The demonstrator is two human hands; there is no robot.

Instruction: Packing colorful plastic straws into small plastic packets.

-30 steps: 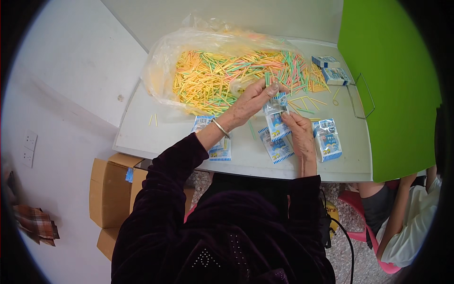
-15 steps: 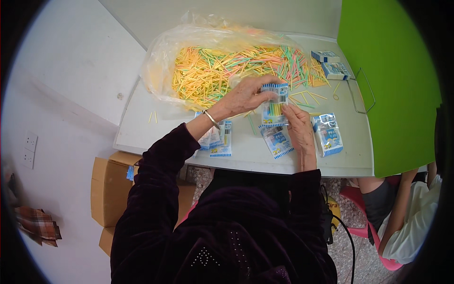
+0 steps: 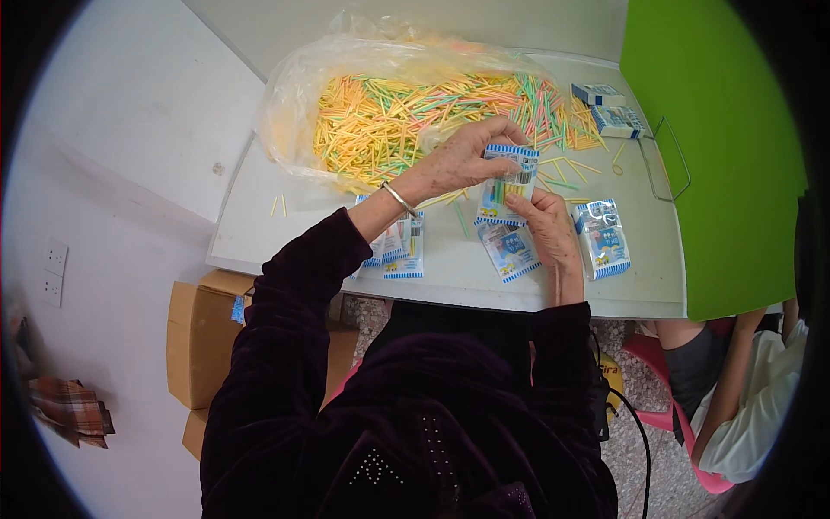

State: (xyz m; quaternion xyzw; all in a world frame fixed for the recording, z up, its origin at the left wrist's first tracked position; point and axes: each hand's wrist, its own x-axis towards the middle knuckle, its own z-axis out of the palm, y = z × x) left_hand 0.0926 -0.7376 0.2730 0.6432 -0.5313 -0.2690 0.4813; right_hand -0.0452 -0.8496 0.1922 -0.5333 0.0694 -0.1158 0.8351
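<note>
Both hands grip one small blue-and-white packet point(image 3: 497, 197) with a clear window, through which several yellow and green sticks show. My left hand point(image 3: 462, 164), with a bangle at the wrist, pinches its upper part. Lower down, my right hand point(image 3: 553, 229) has its thumb against the packet's right side. Just below lies another blue-and-white packet point(image 3: 508, 251) on the table, partly under the held one. Beyond my hands, a large clear plastic bag point(image 3: 281, 130) lies open around a heap of thin pastel sticks point(image 3: 380, 121) in yellow, pink and green.
Several packets point(image 3: 405, 255) lie under my left forearm. A fuller packet point(image 3: 603, 240) is right of my right hand. Two small boxes point(image 3: 617, 122) and a wire stand point(image 3: 666, 160) are at the table's right side. A cardboard box point(image 3: 203, 346) stands below left. Another person point(image 3: 752, 406) sits at right.
The held packet has tilted slightly and shifted a little to the right and up, with both hands still on it. The surrounding things lie as before.
</note>
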